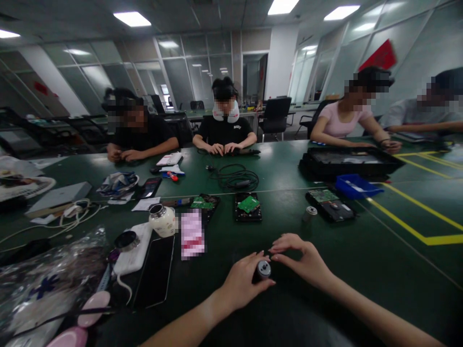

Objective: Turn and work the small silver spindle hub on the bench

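My left hand [244,279] is wrapped around a small metal cylinder that looks like an electric motor [264,270]. Its round end face points up, with a dark hole in the middle. Just to the right, my right hand [306,258] is curled with thumb and fingertips close together beside the motor's top. Whatever lies between those fingertips, if anything, is too small to make out. A second, similar metal cylinder [310,214] stands on the green table [289,202] farther off.
Hard drives with green circuit boards [249,205] [327,200] lie ahead. A blue tray [356,187] and black bin [350,161] stand right. On my left are a phone [155,272], flask [162,221], power bank [135,253] and plastic bags [58,274]. Several people sit opposite.
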The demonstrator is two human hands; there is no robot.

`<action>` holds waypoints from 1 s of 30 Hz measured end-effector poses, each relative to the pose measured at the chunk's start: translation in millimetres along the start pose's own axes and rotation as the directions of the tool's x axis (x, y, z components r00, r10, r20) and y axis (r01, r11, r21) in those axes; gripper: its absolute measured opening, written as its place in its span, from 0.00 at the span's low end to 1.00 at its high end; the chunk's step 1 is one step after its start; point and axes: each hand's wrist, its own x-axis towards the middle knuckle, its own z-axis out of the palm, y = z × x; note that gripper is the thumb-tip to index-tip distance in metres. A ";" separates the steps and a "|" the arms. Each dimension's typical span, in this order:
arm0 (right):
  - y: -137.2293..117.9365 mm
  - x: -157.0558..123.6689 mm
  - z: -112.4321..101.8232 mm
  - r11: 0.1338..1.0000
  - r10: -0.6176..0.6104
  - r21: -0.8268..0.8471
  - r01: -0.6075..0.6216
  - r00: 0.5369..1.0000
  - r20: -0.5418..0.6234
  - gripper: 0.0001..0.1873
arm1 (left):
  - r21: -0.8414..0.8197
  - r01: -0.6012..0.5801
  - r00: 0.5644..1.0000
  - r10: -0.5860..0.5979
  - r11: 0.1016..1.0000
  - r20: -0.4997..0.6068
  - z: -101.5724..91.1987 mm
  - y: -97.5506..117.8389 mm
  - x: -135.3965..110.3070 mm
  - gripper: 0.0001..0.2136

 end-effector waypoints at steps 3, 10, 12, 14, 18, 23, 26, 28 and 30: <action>-21.6 4.0 6.4 0.995 -0.056 0.089 0.052 0.997 0.046 0.05 | -0.011 -0.010 1.000 0.010 1.000 -0.006 0.2 0.5 -0.3 0.26; -23.1 2.0 20.8 0.994 -0.023 0.107 0.008 0.989 0.145 0.03 | -0.037 -0.028 1.000 0.028 0.999 -0.010 4.7 -5.1 -0.1 0.26; -22.4 1.2 20.3 0.995 -0.028 0.101 0.013 0.989 0.148 0.04 | -0.047 -0.034 0.999 0.033 0.998 -0.016 5.1 -5.1 -0.7 0.26; -21.7 -0.5 19.4 0.992 -0.049 0.121 0.030 0.987 0.152 0.14 | -0.056 -0.040 0.999 0.038 0.998 -0.029 3.4 -3.5 -2.2 0.30; -11.9 -8.3 20.8 0.981 0.004 0.193 -0.032 0.990 0.143 0.35 | -0.109 -0.114 0.971 0.088 0.987 -0.223 -6.2 2.1 -5.4 0.37; 8.9 -19.1 20.9 0.980 0.078 0.170 -0.104 0.985 0.153 0.23 | -0.039 -0.135 0.931 0.113 0.990 -0.348 -17.0 8.5 -4.0 0.16; 14.0 -22.7 19.4 0.993 -0.004 0.113 -0.025 0.966 0.258 0.25 | 0.013 -0.111 0.932 0.108 0.994 -0.345 -16.9 12.3 -2.0 0.07; 14.0 -24.1 20.3 0.996 -0.073 0.072 0.053 0.945 0.318 0.31 | 0.000 -0.106 0.928 0.099 0.994 -0.359 -16.6 15.2 -0.9 0.05; 12.2 -24.4 22.6 0.993 -0.114 0.019 0.115 0.928 0.354 0.35 | -0.018 -0.103 0.924 0.089 0.995 -0.372 -18.3 17.9 0.5 0.04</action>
